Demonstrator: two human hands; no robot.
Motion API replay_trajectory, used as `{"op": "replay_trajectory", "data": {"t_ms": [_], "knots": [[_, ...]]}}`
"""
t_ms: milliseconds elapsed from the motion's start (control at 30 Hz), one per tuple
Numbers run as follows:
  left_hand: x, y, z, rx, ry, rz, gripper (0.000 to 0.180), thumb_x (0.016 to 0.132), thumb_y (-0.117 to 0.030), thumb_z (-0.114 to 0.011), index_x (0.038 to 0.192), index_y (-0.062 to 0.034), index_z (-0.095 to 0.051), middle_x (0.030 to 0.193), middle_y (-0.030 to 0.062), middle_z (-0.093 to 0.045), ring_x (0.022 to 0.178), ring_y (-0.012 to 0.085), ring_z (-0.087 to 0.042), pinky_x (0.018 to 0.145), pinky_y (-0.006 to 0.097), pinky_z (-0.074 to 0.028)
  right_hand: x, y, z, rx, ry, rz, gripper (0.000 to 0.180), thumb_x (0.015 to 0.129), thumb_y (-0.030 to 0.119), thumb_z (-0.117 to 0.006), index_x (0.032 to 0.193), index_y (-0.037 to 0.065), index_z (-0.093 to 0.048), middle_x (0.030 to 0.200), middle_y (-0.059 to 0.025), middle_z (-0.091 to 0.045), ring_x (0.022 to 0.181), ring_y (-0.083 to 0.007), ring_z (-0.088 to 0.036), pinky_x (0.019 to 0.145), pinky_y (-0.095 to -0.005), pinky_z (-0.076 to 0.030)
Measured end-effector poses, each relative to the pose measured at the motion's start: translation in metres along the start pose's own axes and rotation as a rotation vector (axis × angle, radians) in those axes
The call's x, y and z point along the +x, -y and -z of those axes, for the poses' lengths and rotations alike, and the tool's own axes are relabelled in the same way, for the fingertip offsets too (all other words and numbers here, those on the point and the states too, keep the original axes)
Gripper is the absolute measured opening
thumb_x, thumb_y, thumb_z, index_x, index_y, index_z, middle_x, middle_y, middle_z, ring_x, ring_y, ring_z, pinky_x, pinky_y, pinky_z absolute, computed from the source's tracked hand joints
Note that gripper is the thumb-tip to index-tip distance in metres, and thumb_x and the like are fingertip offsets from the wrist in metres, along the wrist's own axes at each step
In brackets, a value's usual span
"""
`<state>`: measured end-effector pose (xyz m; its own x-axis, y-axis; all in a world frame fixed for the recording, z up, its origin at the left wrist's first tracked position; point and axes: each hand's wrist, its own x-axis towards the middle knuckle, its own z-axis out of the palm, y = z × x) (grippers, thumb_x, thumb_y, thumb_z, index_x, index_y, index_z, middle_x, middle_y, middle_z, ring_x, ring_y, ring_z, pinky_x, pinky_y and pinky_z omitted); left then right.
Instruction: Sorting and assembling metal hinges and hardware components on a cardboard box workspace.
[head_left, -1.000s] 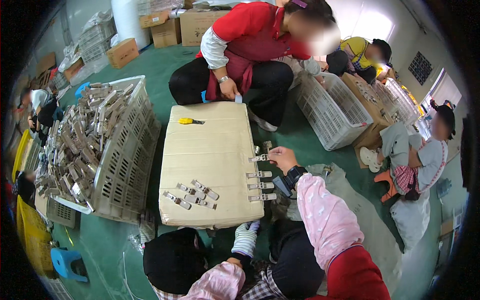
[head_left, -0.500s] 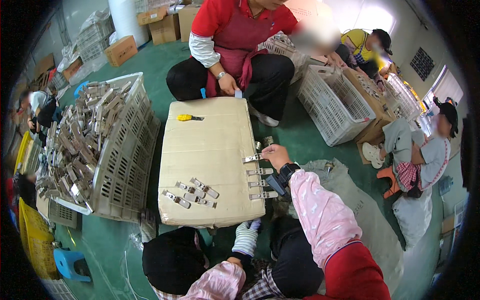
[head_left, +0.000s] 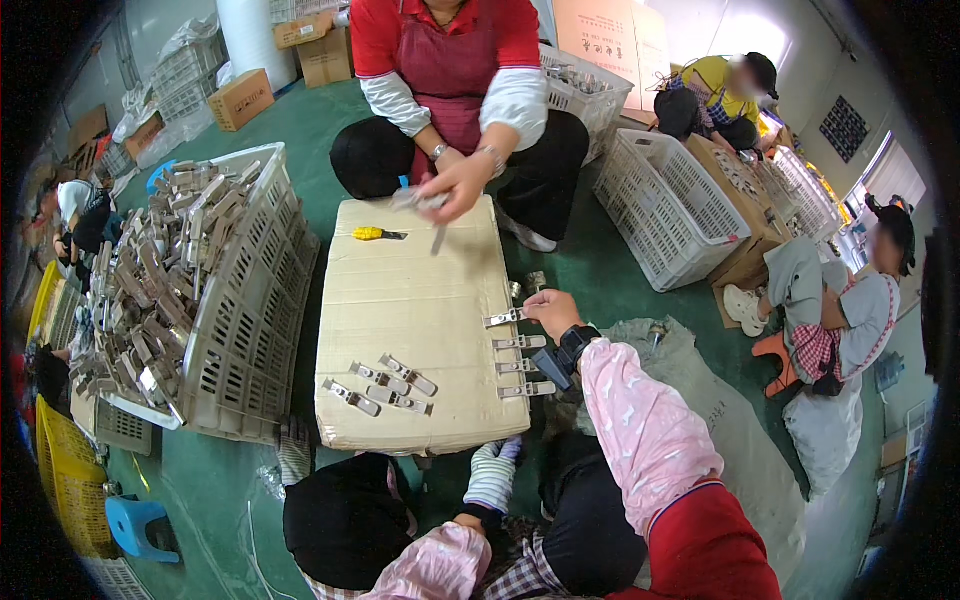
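My right hand (head_left: 553, 313) is closed in a pinch on a flat silver metal fitting (head_left: 503, 318) at the right edge of a cardboard box (head_left: 410, 290). Below it, more such fittings (head_left: 516, 366) lie in a column, their ends jutting past the box edge. Several others form a loose group (head_left: 385, 382) on the near left of the box top. In a striped white glove, my left hand (head_left: 490, 478) is low against the near side of the box; its fingertips are hard to make out. A yellow-handled tool (head_left: 370, 234) rests near the far left corner.
Across the box, a person in a red shirt holds blurred metal pieces (head_left: 420, 199) over the far edge. A white crate (head_left: 245, 300) heaped with fittings stands left. Right are a large pale sack (head_left: 690, 420) and another white crate (head_left: 660, 215). A blue stool (head_left: 140, 527) is lower left.
The person opposite has swung an arm in from the right and now holds metal pieces over the far end of the box. My hands have hardly moved.
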<state>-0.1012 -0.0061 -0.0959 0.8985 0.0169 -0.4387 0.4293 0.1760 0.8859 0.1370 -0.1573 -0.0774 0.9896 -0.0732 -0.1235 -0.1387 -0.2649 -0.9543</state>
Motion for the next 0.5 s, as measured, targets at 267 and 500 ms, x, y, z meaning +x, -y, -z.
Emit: {"op": "replay_trajectory", "data": {"t_ms": [267, 500], "knots": [[0.0031, 0.0074, 0.0015, -0.018, 0.007, -0.03, 0.032, 0.087, -0.024, -0.059, 0.106, 0.0016, -0.061, 0.094, 0.0067, -0.065, 0.08, 0.012, -0.054, 0.076, 0.027, -0.043, 0.0007, -0.0016, -0.0008, -0.08, -0.004, -0.02, 0.012, 0.067, 0.007, -0.07, 0.076, 0.001, -0.067, 0.065, -0.0068, -0.063, 0.056, -0.0131, -0.057, 0.054, -0.0275, -0.046], [-0.0018, -0.0002, 0.0018, -0.054, 0.006, 0.014, 0.03, 0.088, -0.027, -0.059, 0.096, 0.0021, -0.062, 0.079, 0.0034, -0.063, 0.069, 0.0107, -0.05, 0.066, 0.027, -0.043, -0.0001, -0.0034, -0.0024, -0.209, -0.01, -0.066, 0.012, 0.068, 0.01, -0.07, 0.076, 0.0, -0.066, 0.066, -0.0085, -0.064, 0.056, -0.0153, -0.059, 0.054, -0.0286, -0.047]]}}
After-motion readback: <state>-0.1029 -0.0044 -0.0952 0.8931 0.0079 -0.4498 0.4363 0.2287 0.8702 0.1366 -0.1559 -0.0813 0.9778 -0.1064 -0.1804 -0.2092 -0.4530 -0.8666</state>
